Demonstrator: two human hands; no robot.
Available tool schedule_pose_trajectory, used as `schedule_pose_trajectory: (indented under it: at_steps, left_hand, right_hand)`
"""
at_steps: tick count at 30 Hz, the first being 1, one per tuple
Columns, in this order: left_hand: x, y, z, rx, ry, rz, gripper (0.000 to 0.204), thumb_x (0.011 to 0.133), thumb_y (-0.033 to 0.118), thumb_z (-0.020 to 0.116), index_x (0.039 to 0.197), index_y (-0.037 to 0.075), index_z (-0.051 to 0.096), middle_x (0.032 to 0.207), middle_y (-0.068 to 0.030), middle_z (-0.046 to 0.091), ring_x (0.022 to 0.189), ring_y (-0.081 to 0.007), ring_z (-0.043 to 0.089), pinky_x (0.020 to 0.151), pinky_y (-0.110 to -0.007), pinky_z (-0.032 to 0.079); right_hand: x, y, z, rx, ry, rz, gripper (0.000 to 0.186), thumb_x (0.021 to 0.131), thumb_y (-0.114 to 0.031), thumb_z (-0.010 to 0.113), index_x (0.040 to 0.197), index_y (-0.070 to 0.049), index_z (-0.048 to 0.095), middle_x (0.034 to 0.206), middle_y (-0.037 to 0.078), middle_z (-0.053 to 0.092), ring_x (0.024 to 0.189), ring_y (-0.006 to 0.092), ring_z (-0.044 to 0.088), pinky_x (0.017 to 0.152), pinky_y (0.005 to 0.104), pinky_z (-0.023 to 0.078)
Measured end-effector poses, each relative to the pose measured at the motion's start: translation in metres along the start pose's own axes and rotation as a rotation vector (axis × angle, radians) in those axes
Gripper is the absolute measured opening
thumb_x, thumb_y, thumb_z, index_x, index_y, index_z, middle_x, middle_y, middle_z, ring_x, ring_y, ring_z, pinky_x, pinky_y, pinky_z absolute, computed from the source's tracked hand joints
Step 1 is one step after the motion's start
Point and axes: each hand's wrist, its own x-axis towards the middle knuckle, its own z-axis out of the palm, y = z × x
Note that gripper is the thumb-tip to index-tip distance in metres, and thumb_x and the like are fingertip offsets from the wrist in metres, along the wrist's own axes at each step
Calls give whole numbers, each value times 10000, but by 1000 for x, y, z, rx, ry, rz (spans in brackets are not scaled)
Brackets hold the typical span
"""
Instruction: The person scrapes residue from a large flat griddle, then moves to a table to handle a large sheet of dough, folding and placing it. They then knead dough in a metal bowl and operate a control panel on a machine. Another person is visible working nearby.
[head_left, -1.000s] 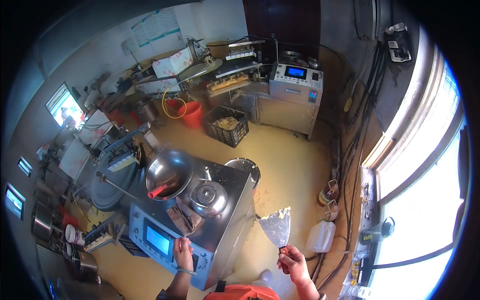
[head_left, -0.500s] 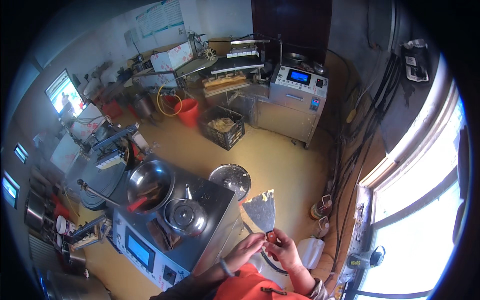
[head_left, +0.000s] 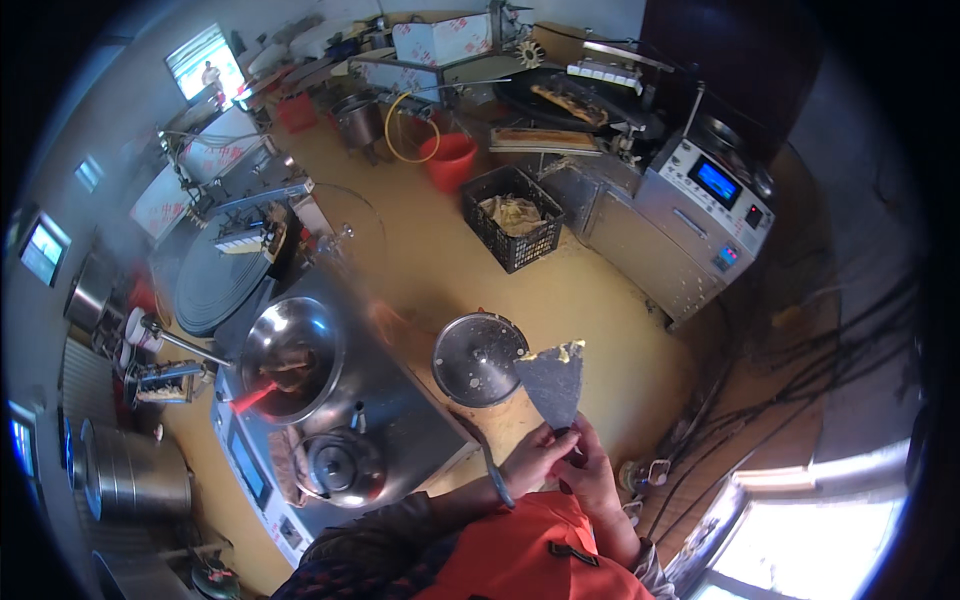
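Observation:
A wide scraper (head_left: pixel 553 382) points away from me, its grey fan-shaped blade edged with yellowish residue. My right hand (head_left: pixel 592 470) is closed round its handle, which the fingers mostly hide. At the neck of the blade, the fingers of my left hand (head_left: pixel 532 464) are bent and closed against the scraper. Just beyond the blade, on the left, is a round metal lid or pan top (head_left: pixel 478 358) with pale spots. A steel worktop machine (head_left: pixel 395 395) stands to my left, bearing a metal bowl (head_left: pixel 325 345) with a red-handled tool in it and a kettle (head_left: pixel 345 465).
A black crate (head_left: pixel 512 255) holding pale scraps sits on the floor ahead, near a red bucket (head_left: pixel 450 165). Beyond it stands another machine (head_left: pixel 690 225) with a blue screen and a round hotplate. Cables (head_left: pixel 800 370) run along the right wall. Large metal drums (head_left: pixel 130 475) stand at far left.
The view has swung to the right. My left hand, flatter beside the handle before, has closed in at the scraper's neck. The scraper stays in my right hand.

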Motion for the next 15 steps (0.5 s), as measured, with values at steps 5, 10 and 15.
schedule_pose_trajectory:
  at_steps: [5, 10, 15]
  left_hand:
    - [108, 16, -13, 146, 209, 178, 264, 955, 172, 472, 1154, 13, 541, 1051, -72, 599, 949, -155, 576, 847, -314, 460]
    - [196, 57, 7, -204, 388, 247, 227, 959, 174, 445, 1120, 29, 513, 1029, -105, 587, 963, -227, 576, 849, -378, 458]
    - [271, 92, 16, -183, 343, 255, 292, 972, 278, 389, 978, 14, 514, 856, -120, 580, 704, -247, 616, 651, -340, 504]
  right_hand:
    - [100, -31, -104, -77, -308, 108, 724, 787, -39, 681, 1394, -44, 286, 1087, 99, 522, 957, 163, 564, 755, 285, 509]
    - [197, -85, -225, -152, -315, 125, 449, 843, -69, 623, 1262, -14, 470, 1022, 78, 548, 902, 157, 587, 777, 279, 499]
    - [294, -124, -311, -195, -109, 115, 202, 882, -94, 580, 1070, -20, 592, 890, 52, 602, 756, 132, 595, 706, 261, 498]
